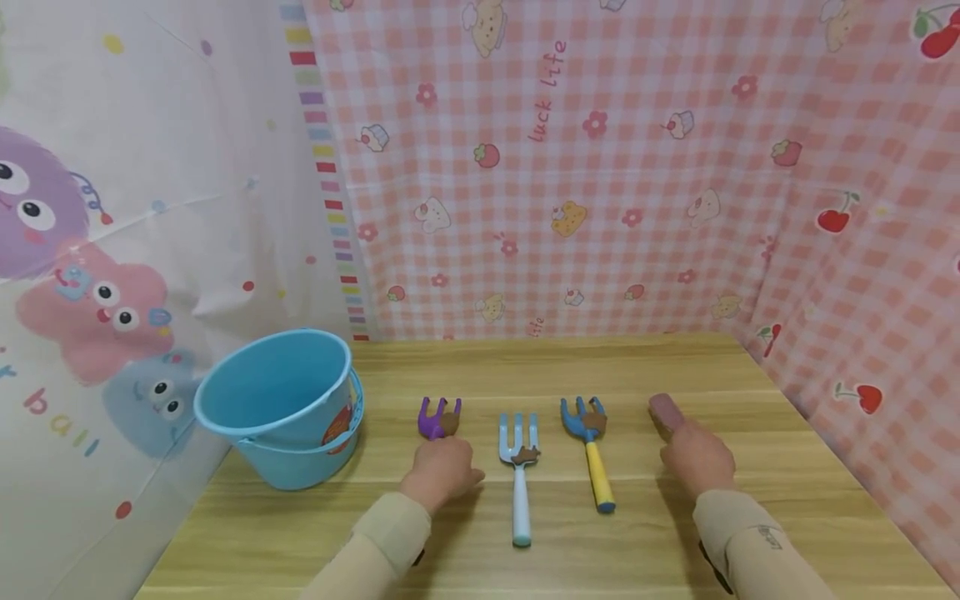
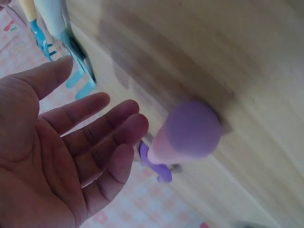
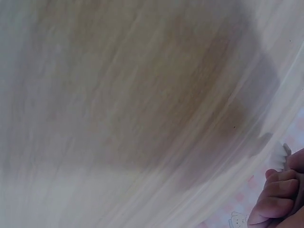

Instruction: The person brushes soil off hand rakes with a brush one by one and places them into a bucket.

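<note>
A person's two hands work over a wood-grain table (image 1: 555,371) bearing a row of small tools. The left hand (image 1: 442,473) is above the purple fork (image 1: 430,425), at the left end of the row; in the left wrist view its palm shows and its fingers are loosely extended beside the fork's pink handle (image 2: 161,145), which ends in a rounded purple tip. Whether a fingertip touches that handle cannot be told. The right hand (image 1: 699,458), at the right end of the row, grips a brush (image 1: 665,410) with a mauve back; the right wrist view shows its fingers curled, with pale bristles (image 3: 279,156) just beyond them. Between the hands lie two further tools: a light-blue fork (image 1: 521,500), nearer the left hand, and a blue rake (image 1: 597,471) with a yellow handle, nearer the right. Both lie with prongs toward the far edge, and a brown patch marks the head of each, as it does that of the purple fork. A light-blue bucket (image 1: 288,467) stands upright to the left of the row, its handle lowered against its side. Behind the table hangs a pink checked cloth (image 1: 540,192) printed with flowers and cakes.
</note>
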Motion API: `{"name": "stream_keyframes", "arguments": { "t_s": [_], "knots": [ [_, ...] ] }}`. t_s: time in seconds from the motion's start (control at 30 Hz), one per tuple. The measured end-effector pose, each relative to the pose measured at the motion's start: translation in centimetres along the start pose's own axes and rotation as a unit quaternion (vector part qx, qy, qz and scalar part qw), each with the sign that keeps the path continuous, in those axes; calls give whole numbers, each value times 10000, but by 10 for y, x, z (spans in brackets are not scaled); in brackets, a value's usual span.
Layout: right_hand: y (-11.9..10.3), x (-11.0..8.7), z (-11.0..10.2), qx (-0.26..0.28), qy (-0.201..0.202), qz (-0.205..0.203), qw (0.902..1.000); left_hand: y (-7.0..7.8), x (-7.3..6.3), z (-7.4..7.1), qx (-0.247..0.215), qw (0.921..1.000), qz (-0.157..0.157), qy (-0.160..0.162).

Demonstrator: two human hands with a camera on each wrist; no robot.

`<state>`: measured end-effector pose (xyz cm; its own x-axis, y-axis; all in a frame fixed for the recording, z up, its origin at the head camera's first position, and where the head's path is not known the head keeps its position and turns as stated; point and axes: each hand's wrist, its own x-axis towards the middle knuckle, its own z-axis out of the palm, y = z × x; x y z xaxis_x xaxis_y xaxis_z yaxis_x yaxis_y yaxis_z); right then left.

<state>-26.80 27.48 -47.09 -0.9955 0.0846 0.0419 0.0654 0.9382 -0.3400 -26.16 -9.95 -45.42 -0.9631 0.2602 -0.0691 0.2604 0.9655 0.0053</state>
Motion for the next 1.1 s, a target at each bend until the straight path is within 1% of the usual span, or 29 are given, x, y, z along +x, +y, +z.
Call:
{"name": "stream_keyframes", "arguments": {
  "t_s": [0.2,0.23,0.33,0.47,0.57,0.73,0.87,1.1],
  "knots": [
    [-5,0,2,92,235,-114,9996,10,0,8,-69,9991,377,197],
    [-6,0,3,132,243,-88,9996,12,0,9,-48,9988,417,248],
    [-10,1,4,244,168,50,9995,20,0,11,-46,9987,434,253],
    [-17,0,3,398,-12,301,9988,33,-2,13,-129,9996,258,79],
    [-22,-1,3,492,6,369,9981,43,-2,13,-84,9998,184,15],
    [-31,-4,3,543,197,242,9980,54,-4,16,170,9998,132,56],
    [-37,-5,3,606,227,213,9977,61,-3,18,354,9993,58,62],
    [-47,-5,6,627,346,88,9974,68,0,24,394,9991,-136,88]
  ]
}}
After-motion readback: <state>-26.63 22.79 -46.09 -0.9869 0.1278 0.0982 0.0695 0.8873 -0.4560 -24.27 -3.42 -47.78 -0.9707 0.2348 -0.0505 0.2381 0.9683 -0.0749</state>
